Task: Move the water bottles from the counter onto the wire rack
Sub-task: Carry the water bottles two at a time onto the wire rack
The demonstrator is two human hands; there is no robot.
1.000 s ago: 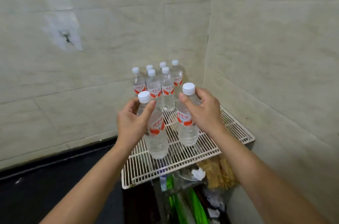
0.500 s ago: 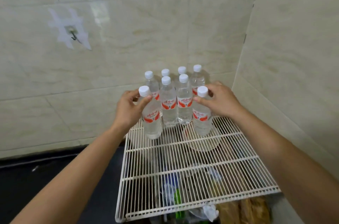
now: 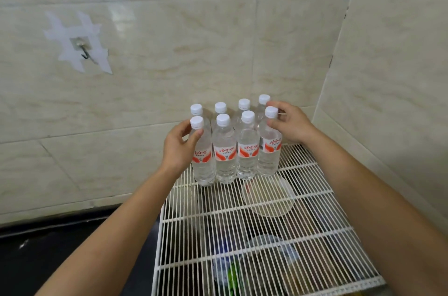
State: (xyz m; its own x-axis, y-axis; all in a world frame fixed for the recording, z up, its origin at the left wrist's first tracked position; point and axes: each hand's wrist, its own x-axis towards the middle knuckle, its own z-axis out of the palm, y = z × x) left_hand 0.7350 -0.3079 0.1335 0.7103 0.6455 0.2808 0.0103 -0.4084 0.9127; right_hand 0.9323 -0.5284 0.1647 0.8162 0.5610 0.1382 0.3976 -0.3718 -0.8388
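**Eight water bottles set upright on the wire rack**

Eight water bottles point(image 3: 225, 150) are stood upright in two rows of four at the far end of the white wire rack point(image 3: 266, 235), close to the tiled wall. The leftmost front bottle point(image 3: 202, 154) is clasped at its neck and shoulder by the left hand point(image 3: 178, 148). The rightmost front bottle point(image 3: 269, 144) is pinched just under its cap by the fingers of the right hand point(image 3: 292, 124). Both bottles are seen resting on the wires, between the two hands. A wall hook point(image 3: 85, 49) is seen up and to the left of the left hand.
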